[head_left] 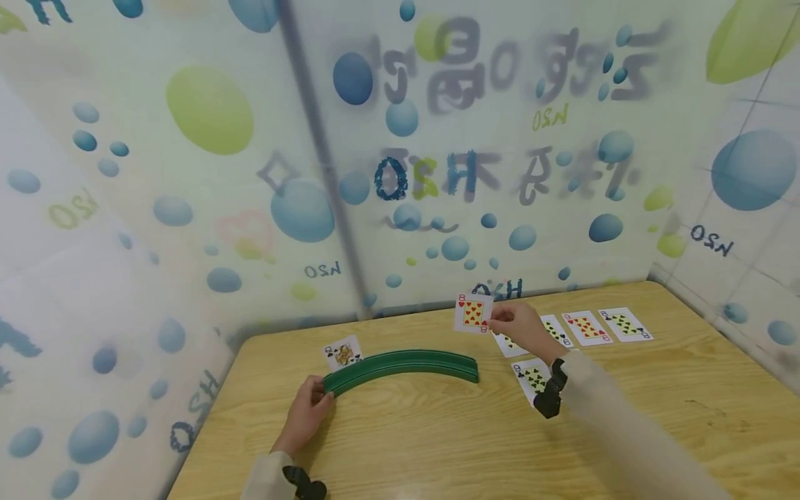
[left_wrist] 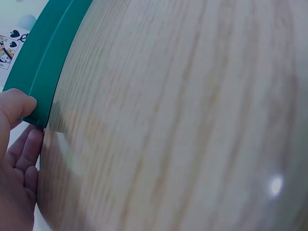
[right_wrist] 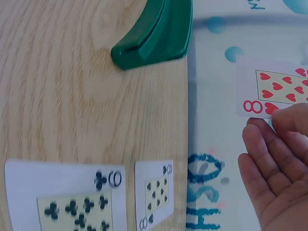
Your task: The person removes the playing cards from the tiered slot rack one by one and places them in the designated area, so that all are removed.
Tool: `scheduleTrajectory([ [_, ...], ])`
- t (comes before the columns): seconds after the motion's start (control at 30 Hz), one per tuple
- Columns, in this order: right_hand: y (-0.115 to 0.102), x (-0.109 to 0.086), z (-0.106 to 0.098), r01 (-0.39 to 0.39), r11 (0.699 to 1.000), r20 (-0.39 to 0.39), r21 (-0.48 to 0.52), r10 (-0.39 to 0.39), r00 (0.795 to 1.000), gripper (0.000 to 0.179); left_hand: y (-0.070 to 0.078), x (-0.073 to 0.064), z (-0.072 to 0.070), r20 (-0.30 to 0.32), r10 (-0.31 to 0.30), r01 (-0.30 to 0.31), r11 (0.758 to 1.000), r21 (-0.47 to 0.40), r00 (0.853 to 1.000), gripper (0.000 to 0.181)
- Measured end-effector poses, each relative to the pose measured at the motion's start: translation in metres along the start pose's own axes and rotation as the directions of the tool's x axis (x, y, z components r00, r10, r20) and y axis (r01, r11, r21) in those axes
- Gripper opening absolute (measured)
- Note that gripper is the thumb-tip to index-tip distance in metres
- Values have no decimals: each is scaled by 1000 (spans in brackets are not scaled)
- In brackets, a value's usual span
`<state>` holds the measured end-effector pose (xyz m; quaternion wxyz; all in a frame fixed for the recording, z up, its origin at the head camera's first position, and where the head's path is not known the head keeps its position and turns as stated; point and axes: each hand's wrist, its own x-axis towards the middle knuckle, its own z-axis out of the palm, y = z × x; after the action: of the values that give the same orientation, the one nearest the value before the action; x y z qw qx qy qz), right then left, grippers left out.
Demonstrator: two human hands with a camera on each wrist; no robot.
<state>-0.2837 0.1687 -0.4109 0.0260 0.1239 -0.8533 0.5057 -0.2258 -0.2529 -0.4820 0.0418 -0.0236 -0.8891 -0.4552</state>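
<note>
My right hand [head_left: 521,326] pinches an eight of hearts playing card [head_left: 471,314] by its lower corner, above the table's far side. In the right wrist view the thumb and fingertips of that hand [right_wrist: 276,159] meet at the card's edge. My left hand [head_left: 306,410] grips the left end of a curved green card holder [head_left: 400,362]; its thumb lies on the holder in the left wrist view. A queen of spades [head_left: 342,352] is behind the holder's left end, partly hidden by it. No card shows in the holder's groove.
On the right of the wooden table [head_left: 406,444], a nine of clubs [right_wrist: 72,197] lies nearest, with an eight of spades [right_wrist: 154,192] beyond it. Farther right are a red-suited card [head_left: 586,327] and black-suited cards [head_left: 626,324]. A patterned wall sheet [head_left: 437,208] borders the table's back.
</note>
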Motion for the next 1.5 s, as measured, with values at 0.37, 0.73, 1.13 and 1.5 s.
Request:
scheduleTrajectory([
  [0.37,18,-18,-37,-20,996,-37,-89,16,999,17,3,-2,0,5,0,0,1000,-18,1000,19],
  [0.73,41,-36,-72,-35,987,-89,-160,21,996,20,0,-2,-1,3,12,-12,1000,-15,1000,20],
  [1.13,56,-58,-97,-54,968,-123,-247,24,992,27,1,-2,0,2,15,-15,1000,-18,1000,18],
  [1.5,76,-76,-119,-151,929,-183,-337,92,979,33,1,-1,0,2,11,-11,1000,-9,1000,18],
])
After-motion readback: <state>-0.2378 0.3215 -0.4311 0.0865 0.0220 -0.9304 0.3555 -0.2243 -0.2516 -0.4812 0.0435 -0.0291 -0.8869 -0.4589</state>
